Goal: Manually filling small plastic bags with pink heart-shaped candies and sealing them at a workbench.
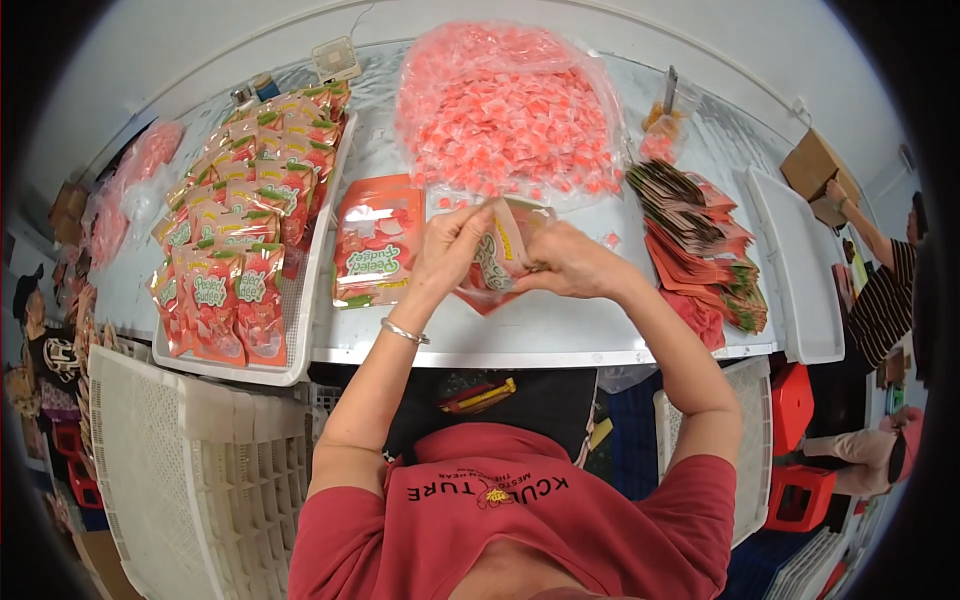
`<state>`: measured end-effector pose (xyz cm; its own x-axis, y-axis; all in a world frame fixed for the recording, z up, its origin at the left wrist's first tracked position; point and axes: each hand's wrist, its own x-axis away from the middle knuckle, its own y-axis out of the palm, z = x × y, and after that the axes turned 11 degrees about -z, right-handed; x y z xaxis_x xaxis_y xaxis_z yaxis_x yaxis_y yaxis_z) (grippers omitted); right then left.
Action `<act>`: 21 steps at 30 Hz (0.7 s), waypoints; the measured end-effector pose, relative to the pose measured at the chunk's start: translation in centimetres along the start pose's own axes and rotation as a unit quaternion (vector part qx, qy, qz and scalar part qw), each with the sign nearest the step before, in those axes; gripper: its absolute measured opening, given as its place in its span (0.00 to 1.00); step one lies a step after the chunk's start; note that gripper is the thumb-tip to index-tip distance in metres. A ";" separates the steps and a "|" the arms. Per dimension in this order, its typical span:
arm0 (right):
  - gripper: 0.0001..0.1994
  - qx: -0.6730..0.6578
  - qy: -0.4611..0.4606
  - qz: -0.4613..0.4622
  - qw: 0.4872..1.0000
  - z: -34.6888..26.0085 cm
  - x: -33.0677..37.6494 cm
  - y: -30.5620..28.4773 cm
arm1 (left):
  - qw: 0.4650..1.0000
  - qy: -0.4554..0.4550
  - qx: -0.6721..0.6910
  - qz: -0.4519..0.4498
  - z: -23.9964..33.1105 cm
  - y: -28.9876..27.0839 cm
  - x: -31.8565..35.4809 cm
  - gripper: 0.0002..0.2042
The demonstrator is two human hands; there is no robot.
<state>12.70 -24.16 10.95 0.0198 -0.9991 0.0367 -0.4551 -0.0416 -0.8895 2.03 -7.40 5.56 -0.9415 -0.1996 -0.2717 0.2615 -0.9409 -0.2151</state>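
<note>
Over the table's front part, both my hands grip one red and green printed candy pouch (494, 258). My left hand (455, 245) pinches its upper left edge with bent fingers. On the opposite side, my right hand (568, 258) is closed around the pouch's edge. My fingers partly cover it, and its contents cannot be made out. Just left of my left hand, a similar pouch (380, 235) lies flat on the table. Beyond my hands, a large clear plastic bag (440, 60) lies spread with a heap of small pink wrapped candies (515, 125).
At left, a white tray (322, 240) holds rows of filled pouches (215, 290). A stack of flat pouches (690, 230) and a red cloth (697, 315) lie at right, beside an upright white tray (800, 260). Crates (190, 450) stand below. Another person's arm (865, 225) reaches a cardboard box (815, 165).
</note>
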 end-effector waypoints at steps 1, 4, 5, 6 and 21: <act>0.12 -0.030 0.080 -0.074 0.994 0.2 -0.5 0.5 | 0.997 0.027 -0.073 -0.006 -0.1 0.2 -0.1 0.18; 0.10 0.049 0.038 0.042 0.997 -1.0 0.1 1.3 | 0.998 0.003 -0.057 0.005 -0.5 -0.3 0.7 0.17; 0.10 0.152 -0.086 0.229 0.957 -1.5 0.4 1.2 | 0.999 -0.021 -0.047 0.007 -0.7 -0.9 1.1 0.17; 0.10 0.151 -0.090 0.228 0.958 -1.9 0.4 0.8 | 0.997 -0.018 -0.075 -0.024 -0.7 -1.5 1.4 0.17; 0.09 -0.105 0.094 0.217 0.966 0.5 0.4 2.4 | 0.998 -0.010 0.066 -0.004 0.7 -0.1 2.5 0.09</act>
<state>12.03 -24.65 8.58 -0.3663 -0.9040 -0.2203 -0.5554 0.4024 -0.7278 -0.48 -8.04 5.60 -0.9479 -0.1965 -0.2506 0.2254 -0.9699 -0.0922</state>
